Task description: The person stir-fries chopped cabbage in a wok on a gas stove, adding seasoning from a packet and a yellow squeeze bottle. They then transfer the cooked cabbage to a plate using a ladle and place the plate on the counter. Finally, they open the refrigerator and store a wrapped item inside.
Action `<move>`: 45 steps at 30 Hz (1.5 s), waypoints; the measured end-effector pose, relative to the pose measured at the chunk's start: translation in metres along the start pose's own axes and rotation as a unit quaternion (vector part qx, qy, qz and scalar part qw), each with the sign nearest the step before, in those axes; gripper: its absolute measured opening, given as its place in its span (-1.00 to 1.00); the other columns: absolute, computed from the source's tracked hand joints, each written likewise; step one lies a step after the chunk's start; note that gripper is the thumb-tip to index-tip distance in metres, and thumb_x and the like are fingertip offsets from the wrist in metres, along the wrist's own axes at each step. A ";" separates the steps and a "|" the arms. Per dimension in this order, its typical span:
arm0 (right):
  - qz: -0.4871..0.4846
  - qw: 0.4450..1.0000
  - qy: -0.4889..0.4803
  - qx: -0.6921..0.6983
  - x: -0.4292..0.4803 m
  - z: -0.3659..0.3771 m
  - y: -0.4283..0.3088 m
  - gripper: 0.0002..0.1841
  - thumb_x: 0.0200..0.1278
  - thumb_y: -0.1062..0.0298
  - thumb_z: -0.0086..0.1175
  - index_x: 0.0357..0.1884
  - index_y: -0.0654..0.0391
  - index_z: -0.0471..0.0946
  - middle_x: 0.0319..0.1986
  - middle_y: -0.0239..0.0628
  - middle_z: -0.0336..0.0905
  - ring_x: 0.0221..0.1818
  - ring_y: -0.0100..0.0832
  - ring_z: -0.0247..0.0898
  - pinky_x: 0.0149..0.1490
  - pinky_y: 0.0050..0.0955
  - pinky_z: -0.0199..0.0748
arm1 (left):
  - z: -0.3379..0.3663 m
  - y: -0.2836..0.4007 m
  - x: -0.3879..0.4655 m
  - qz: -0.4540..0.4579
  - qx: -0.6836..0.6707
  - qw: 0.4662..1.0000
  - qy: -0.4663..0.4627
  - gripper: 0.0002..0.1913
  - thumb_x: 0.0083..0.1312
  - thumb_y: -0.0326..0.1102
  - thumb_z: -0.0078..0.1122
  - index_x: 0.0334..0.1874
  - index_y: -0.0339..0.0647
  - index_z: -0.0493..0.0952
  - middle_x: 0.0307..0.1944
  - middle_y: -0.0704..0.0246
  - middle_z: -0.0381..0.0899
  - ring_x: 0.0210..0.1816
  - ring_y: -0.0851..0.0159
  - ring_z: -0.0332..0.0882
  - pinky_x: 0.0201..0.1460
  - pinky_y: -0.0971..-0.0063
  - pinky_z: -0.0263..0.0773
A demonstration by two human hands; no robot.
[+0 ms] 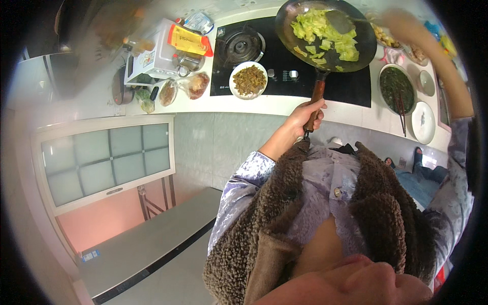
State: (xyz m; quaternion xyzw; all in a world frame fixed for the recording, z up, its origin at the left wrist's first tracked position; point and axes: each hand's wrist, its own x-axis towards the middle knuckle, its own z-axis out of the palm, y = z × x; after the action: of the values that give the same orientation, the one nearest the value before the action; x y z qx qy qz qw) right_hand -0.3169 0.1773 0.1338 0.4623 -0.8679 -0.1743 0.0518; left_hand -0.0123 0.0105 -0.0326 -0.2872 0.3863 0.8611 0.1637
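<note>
My left hand (305,118) is wrapped around the brown wooden handle (318,91) of a dark wok (365,49), which sits over the right side of a black glass gas hob (343,89). Chopped green cabbage (312,28) lies in the wok. My right hand (404,26), blurred, grips the handle of a metal spatula (339,21), whose blade rests among the cabbage. To the left of the wok handle stands a white plate (233,88) of brown chopped food (249,79), on the hob's front edge.
A bare burner (241,45) is at the hob's left. Beyond it are a yellow-red packet (188,40), a glass mug (190,61) and bagged food (197,85). Rightward stand a bowl of dark greens (396,85) with chopsticks (402,114), and a white plate (423,129). Legs in blue trousers (413,183) show below.
</note>
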 end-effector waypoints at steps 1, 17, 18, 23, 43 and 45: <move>0.038 0.993 -0.108 -0.002 0.009 -0.021 0.016 -0.85 0.00 0.39 0.04 -0.40 0.17 0.60 -0.41 -0.04 0.58 -0.30 -0.08 0.53 -0.16 -0.19 0.49 | 0.001 -0.001 0.000 0.000 -0.001 1.000 -0.002 -0.70 0.34 -0.07 0.08 -0.19 -0.21 0.45 -0.58 0.47 0.35 -0.67 0.50 0.22 -0.65 0.60 0.12; -0.058 0.990 0.003 0.131 0.057 0.064 0.047 -0.75 0.06 0.28 0.11 -0.23 0.17 0.55 -0.17 -0.05 0.50 -0.12 -0.08 0.44 -0.05 -0.18 0.39 | 0.002 -0.003 0.001 -0.012 -0.007 1.000 0.000 -0.70 0.35 -0.07 0.07 -0.18 -0.20 0.43 -0.58 0.46 0.34 -0.67 0.47 0.22 -0.65 0.57 0.12; -0.030 0.995 0.006 0.095 0.055 0.054 0.039 -0.77 0.03 0.29 0.12 -0.27 0.17 0.57 -0.23 -0.05 0.52 -0.17 -0.08 0.47 -0.08 -0.18 0.42 | 0.003 -0.003 0.001 -0.011 -0.005 1.000 0.000 -0.69 0.35 -0.07 0.07 -0.18 -0.21 0.43 -0.58 0.46 0.34 -0.67 0.47 0.22 -0.64 0.57 0.12; 0.093 0.995 -0.001 -0.046 0.057 0.047 0.000 -0.84 -0.10 0.35 0.12 -0.46 0.16 0.66 -0.47 -0.04 0.61 -0.35 -0.10 0.57 -0.22 -0.19 0.52 | 0.005 -0.001 0.001 -0.008 -0.010 1.000 -0.002 -0.68 0.31 -0.08 0.13 -0.21 -0.22 0.41 -0.60 0.44 0.34 -0.69 0.47 0.23 -0.68 0.57 0.15; -0.057 0.991 0.112 -0.039 -0.041 0.023 -0.028 -0.76 0.02 0.48 0.03 -0.20 0.15 0.52 -0.36 -0.14 0.50 -0.25 -0.13 0.46 -0.15 -0.25 0.42 | 0.014 0.001 -0.004 -0.020 -0.032 0.999 0.000 -0.67 0.31 -0.04 0.13 -0.23 -0.20 0.42 -0.60 0.46 0.38 -0.66 0.49 0.29 -0.67 0.63 0.17; -0.036 0.987 0.153 -0.040 -0.024 0.027 -0.013 -0.74 0.01 0.48 0.04 -0.18 0.16 0.52 -0.36 -0.14 0.50 -0.25 -0.16 0.47 -0.15 -0.25 0.42 | 0.018 -0.002 -0.003 -0.007 -0.033 0.999 0.000 -0.68 0.31 -0.04 0.13 -0.22 -0.20 0.43 -0.60 0.46 0.38 -0.66 0.50 0.28 -0.67 0.63 0.17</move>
State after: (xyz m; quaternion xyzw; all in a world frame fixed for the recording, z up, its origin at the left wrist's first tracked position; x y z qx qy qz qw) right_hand -0.3001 0.1971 0.1058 0.5123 -0.8247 -0.1377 0.1963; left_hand -0.0159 0.0250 -0.0223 -0.2952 0.3556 0.8722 0.1601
